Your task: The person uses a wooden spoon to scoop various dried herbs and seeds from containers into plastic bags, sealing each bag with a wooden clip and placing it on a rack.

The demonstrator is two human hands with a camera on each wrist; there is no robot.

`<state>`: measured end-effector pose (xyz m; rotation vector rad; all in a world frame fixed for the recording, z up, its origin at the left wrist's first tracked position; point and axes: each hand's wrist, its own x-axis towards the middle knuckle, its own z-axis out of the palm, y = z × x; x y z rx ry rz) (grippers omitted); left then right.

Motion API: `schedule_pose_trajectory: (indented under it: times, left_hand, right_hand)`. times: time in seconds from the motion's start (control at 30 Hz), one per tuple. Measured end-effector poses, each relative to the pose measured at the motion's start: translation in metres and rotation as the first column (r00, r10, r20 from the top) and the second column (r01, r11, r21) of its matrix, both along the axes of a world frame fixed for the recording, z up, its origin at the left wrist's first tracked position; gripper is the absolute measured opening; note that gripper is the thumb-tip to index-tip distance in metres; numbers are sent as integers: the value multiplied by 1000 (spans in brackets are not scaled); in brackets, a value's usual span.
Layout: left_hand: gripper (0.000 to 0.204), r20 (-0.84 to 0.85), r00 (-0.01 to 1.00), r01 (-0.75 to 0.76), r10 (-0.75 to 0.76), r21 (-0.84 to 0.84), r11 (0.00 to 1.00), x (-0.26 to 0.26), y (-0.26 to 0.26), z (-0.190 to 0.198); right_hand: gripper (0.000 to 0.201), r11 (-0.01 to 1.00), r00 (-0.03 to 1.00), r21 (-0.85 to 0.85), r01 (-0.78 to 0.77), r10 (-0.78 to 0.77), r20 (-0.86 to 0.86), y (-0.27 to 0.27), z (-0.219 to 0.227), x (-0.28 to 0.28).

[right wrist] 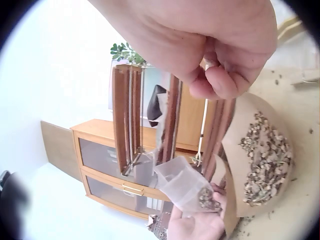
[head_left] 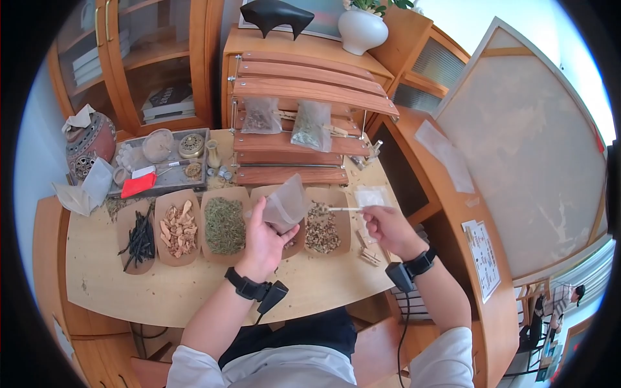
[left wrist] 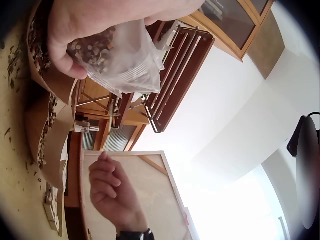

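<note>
My left hand holds a small translucent bag above the paper trays, thumb and fingers around its lower part. Chopped dried herb pieces show inside the bag, in the left wrist view. Between thumb and fingertips my right hand pinches a thin, light-coloured stick-like tool. The tool points left toward the bag, its far end above the tray of chopped dried roots. Partly behind the left hand and bag lies another paper tray.
Further left stand trays of dark strips, tan chunks and green herb. A wooden rack with two clipped filled bags rises behind. Wooden clips lie right; a grey tray of small vessels sits back left.
</note>
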<state>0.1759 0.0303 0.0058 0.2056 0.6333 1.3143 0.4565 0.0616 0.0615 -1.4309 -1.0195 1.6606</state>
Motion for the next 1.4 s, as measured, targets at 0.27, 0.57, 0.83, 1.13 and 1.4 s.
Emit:
schedule_pose_trajectory:
  times: [0.27,0.57,0.83,1.13,1.4]
  left_hand:
    - [58,2,999,32,-32,-10,999,3,-1,2]
    - [54,15,1000,11,-11,23,1000,1,0,-3]
    - [53,-5,1000,-3,3,-16,1000,2,0,2]
    - [52,4,1000,-4,4,-8,1000,1,0,2]
    - [55,-6,1000,-7,7,-19,1000,2,0,1]
  right_hand:
    - [23,921,954,382,-73,-47,296,-16,50,-56]
    - [24,914,830,369,-167,-72,553,-20,-6,-12]
    - [19,992,957,57,-111,91,275,-24,-35,-12]
    - [15,988,999,-157,-12,18,32,-18,-37,-5]
    - [16,1000,999,14,21,-21,-28,-3,12,-6]
